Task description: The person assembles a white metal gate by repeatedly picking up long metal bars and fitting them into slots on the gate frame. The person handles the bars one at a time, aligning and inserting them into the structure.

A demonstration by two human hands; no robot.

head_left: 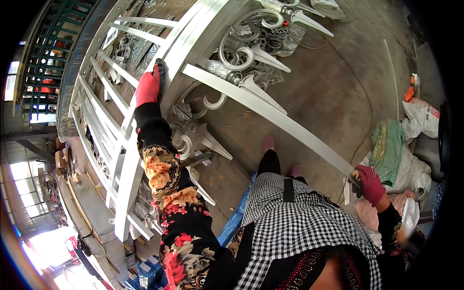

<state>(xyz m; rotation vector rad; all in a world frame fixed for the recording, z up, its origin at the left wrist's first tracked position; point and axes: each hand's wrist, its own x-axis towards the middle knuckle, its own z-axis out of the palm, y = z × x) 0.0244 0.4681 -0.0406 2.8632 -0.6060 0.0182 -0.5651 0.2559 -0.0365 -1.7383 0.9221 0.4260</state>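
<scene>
A long white metal bar (270, 113) slants from the white railing panel (126, 176) down to the right. My right hand (369, 184), in a dark red glove with black fingers, is closed around the bar's near end. At the left, my left hand (151, 84) wears a red and black glove and grips a thick rail of the panel; its fingertips are partly hidden. The bar's far end lies close to that rail; I cannot tell whether they touch. Silver scroll ornaments with pointed tips (237, 58) stick out along the panel's right side.
Green and white sacks (388, 152) lie on the floor at the right. A pile of small metal parts (275, 41) sits among the ornaments at the top. Blue sheeting (237, 220) is beside my legs, and a thin cable (357, 87) crosses the concrete floor.
</scene>
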